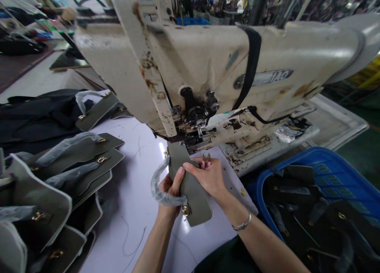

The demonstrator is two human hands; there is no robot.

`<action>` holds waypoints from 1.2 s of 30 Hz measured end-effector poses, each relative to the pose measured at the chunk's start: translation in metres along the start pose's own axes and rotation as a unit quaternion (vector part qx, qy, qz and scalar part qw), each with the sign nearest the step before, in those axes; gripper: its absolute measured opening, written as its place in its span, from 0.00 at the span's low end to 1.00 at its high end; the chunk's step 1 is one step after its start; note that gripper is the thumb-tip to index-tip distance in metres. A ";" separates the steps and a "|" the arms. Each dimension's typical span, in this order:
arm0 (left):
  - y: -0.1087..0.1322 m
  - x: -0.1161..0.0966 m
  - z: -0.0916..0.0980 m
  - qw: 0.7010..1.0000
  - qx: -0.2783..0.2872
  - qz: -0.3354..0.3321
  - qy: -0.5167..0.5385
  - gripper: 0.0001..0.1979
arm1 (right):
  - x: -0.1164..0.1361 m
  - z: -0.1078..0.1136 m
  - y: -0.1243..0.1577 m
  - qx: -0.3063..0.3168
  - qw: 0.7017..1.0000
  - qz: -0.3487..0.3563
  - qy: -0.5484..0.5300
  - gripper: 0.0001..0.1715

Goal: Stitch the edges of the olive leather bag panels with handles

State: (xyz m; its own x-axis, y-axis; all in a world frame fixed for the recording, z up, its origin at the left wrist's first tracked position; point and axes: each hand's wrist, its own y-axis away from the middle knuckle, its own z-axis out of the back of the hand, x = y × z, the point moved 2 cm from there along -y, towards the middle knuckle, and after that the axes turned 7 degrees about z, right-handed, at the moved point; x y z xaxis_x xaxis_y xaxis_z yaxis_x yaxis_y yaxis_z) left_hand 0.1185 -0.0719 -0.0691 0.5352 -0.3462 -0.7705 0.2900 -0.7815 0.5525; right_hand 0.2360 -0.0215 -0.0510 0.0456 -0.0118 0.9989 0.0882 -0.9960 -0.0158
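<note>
My left hand (170, 191) grips the lower part of a grey-green leather flap (190, 189), which has a gold metal clasp (185, 210) near its end. A loop of plastic-wrapped strap (160, 186) curves around my left fingers. My right hand (206, 178) rests over the flap's right edge, with its fingers on the leather. Pink-handled thread snips (204, 164) sit in that hand, metal tips pointing up. The top of the flap reaches beneath the sewing machine's needle area, which the machine head partly hides.
A worn cream industrial sewing machine (208, 67) overhangs the white work table (133, 221). Stacked leather flaps with gold clasps (71, 158) lie at left. A blue plastic crate (323, 174) holding dark pieces stands at right. Other workstations appear in the background.
</note>
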 end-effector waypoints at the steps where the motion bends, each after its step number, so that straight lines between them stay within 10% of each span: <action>1: 0.000 -0.001 0.000 1.000 -0.004 -0.002 0.000 0.29 | 0.001 0.002 0.000 0.004 1.000 0.001 0.006 0.16; 12: 0.012 -0.006 -0.008 0.998 -0.027 0.041 0.035 0.31 | 0.028 0.033 -0.017 0.149 0.971 0.126 0.138 0.21; 36: -0.017 -0.044 -0.025 0.998 -0.017 0.020 0.049 0.26 | 0.017 0.000 -0.050 0.032 0.999 0.012 0.031 0.15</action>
State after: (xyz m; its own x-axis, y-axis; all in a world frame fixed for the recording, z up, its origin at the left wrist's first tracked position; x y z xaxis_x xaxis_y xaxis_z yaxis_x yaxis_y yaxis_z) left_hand 0.1095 -0.0305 -0.0365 0.6218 -0.3230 -0.7135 0.2923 -0.7495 0.5939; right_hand 0.2323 0.0282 -0.0334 -0.0125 -0.0422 0.9990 0.1513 -0.9877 -0.0399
